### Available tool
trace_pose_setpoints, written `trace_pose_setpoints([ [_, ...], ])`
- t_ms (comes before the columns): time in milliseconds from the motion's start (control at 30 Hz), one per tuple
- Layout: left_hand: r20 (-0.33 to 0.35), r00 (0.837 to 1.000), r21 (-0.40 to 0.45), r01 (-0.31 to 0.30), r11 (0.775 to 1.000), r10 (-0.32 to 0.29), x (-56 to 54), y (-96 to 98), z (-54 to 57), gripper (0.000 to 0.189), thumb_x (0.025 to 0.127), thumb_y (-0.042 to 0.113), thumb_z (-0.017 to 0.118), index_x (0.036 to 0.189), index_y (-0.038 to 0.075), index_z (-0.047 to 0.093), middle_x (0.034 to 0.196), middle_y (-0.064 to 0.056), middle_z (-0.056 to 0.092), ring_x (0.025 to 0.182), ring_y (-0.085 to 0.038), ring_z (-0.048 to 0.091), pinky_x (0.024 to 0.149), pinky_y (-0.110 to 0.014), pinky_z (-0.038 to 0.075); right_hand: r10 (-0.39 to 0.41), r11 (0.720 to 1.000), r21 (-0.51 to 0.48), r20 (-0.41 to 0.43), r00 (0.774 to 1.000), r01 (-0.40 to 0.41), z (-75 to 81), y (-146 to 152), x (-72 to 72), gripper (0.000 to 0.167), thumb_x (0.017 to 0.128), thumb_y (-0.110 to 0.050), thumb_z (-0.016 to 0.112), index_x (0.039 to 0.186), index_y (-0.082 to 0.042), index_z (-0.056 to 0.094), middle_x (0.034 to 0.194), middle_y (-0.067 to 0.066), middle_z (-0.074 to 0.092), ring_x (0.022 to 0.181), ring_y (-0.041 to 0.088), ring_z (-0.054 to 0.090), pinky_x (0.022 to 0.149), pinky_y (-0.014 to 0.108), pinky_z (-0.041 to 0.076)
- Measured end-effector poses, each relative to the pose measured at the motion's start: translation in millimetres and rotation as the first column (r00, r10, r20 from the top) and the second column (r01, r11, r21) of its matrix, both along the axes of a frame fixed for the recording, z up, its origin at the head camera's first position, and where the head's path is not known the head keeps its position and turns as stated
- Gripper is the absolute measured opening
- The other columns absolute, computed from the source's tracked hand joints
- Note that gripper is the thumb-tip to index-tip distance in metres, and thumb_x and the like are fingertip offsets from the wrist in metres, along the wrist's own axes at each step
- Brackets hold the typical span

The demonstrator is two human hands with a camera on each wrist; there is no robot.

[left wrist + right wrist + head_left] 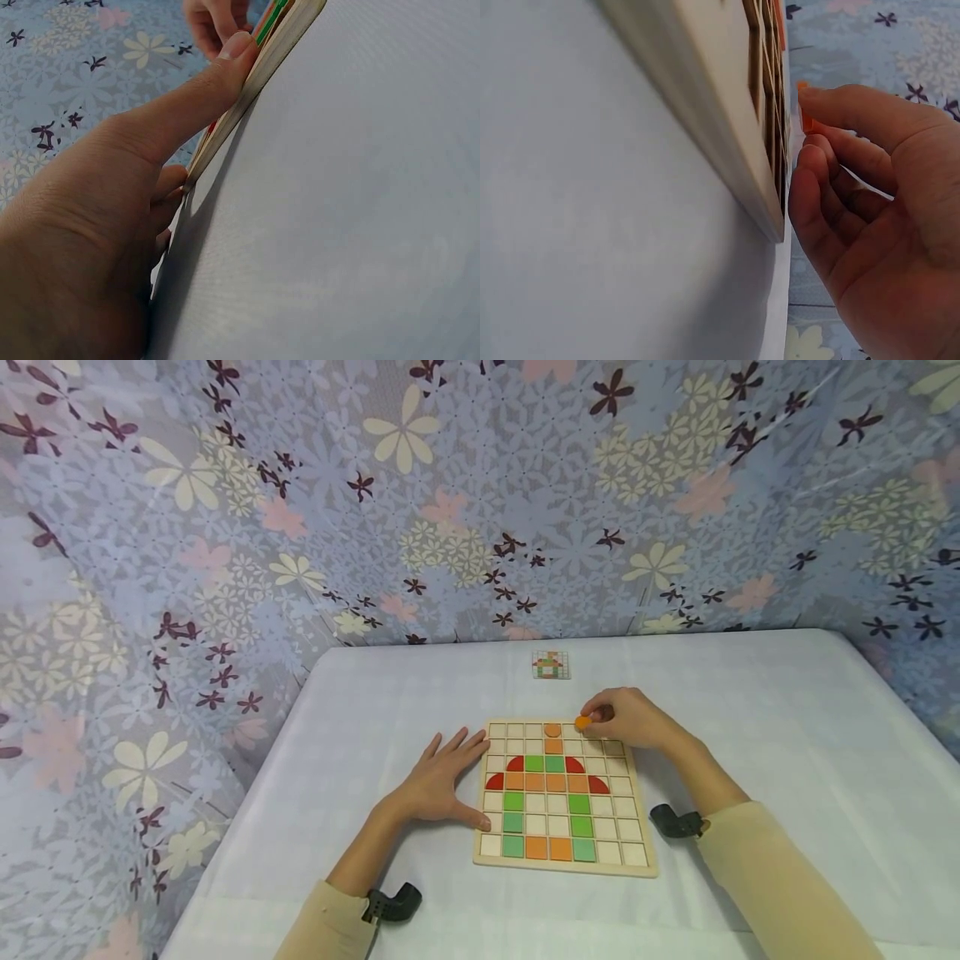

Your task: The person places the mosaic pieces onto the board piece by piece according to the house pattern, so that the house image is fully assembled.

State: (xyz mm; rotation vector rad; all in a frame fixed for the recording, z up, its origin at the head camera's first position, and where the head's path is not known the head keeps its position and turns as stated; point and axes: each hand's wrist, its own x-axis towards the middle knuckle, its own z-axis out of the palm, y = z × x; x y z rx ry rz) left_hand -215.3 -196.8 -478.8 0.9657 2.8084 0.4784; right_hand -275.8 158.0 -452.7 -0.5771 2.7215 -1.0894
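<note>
A square wooden grid board (566, 870) lies on the table, with red, orange and green pieces set in some of its cells. Along its left edge rests my left hand (441, 781), fingers spread and thumb on the rim; the left wrist view shows the thumb (236, 49) lying on the board's edge. Above the board's top right part, my right hand (626, 718) pinches a small orange piece (582, 722) between thumb and fingers. In the right wrist view the orange piece (805, 109) is mostly hidden by the fingertips.
Behind the board lies a small picture card (551, 665) with a coloured grid pattern. A white cloth covers the table (420, 693). Flowered fabric (480, 510) hangs at the back and left. Each wrist wears a black camera mount (393, 903).
</note>
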Motion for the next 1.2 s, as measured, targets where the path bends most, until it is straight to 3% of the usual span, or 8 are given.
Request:
trace_pose_setpoints([
  [500, 0.002, 1.000, 0.003, 0.001, 1.000, -0.001, 0.6, 0.7, 2.6, 0.125, 0.056, 0.082, 0.068, 0.154, 0.019, 0.025, 0.159, 0.005, 0.017, 0.146, -0.021, 0.006, 0.114, -0.050, 0.000, 0.080, 0.996, 0.036, 0.025, 0.997, -0.080, -0.4, -12.9, -1.3, 0.020, 0.085, -0.017, 0.075, 0.103, -0.009, 0.072, 0.086, -0.001, 0.062, 0.078, 0.018, 0.054, 0.071, 0.035, 0.047],
  [933, 0.010, 1.000, 0.005, -0.013, 1.000, 0.013, 0.9, -0.1, 3.0, 0.124, 0.056, 0.082, 0.068, 0.154, 0.019, 0.025, 0.159, 0.006, 0.016, 0.146, -0.020, 0.005, 0.115, -0.050, -0.001, 0.097, 0.995, 0.010, 0.005, 0.995, -0.097, -3.7, -10.8, -2.0, 0.028, 0.085, -0.014, 0.074, 0.111, -0.006, 0.070, 0.088, -0.003, 0.064, 0.078, 0.016, 0.058, 0.071, 0.034, 0.050],
  [1200, 0.019, 1.000, 0.032, -0.022, 0.999, 0.021, 6.1, 0.6, -1.0, 0.123, 0.055, 0.082, 0.068, 0.154, 0.020, 0.027, 0.159, 0.007, 0.018, 0.146, -0.019, 0.006, 0.115, -0.050, 0.000, 0.067, 0.995, 0.083, -0.041, 0.997, -0.063, 3.4, 7.0, 17.3, 0.027, 0.089, -0.021, 0.070, 0.111, -0.007, 0.070, 0.089, -0.003, 0.063, 0.076, 0.014, 0.057, 0.064, 0.032, 0.048],
])
